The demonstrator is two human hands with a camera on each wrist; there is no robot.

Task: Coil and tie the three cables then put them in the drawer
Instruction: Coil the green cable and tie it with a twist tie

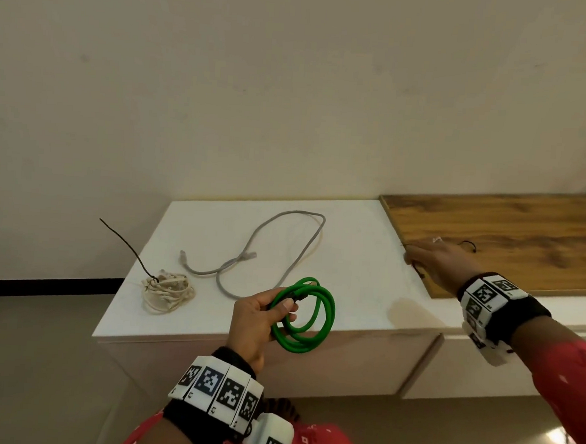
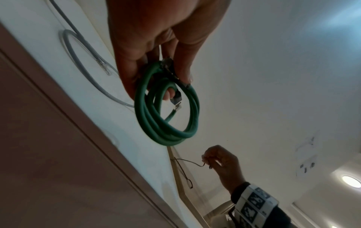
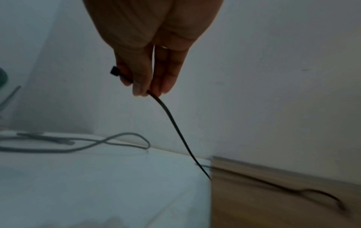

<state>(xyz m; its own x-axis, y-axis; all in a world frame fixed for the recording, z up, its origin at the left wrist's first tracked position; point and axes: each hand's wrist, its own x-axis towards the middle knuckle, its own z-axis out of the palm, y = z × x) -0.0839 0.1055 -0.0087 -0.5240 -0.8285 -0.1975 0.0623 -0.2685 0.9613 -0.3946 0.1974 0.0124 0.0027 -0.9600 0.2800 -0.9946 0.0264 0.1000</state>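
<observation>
Progress approx a third: cream cable (image 1: 168,290) coiled & tied on white cabinet (image 1: 358,246), green cable (image 1: 308,314) coiled in left hand (image 1: 256,317) grip — untied — right hand (image 1: 435,261) pinches black tie (image 3: 175,123), grey cable (image 1: 276,241) loose, drawer unopened.

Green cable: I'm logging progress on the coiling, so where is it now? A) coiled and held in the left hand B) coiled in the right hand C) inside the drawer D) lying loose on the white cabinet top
A: the green cable hangs in loops from the left hand, whose fingers curl round it.
</observation>
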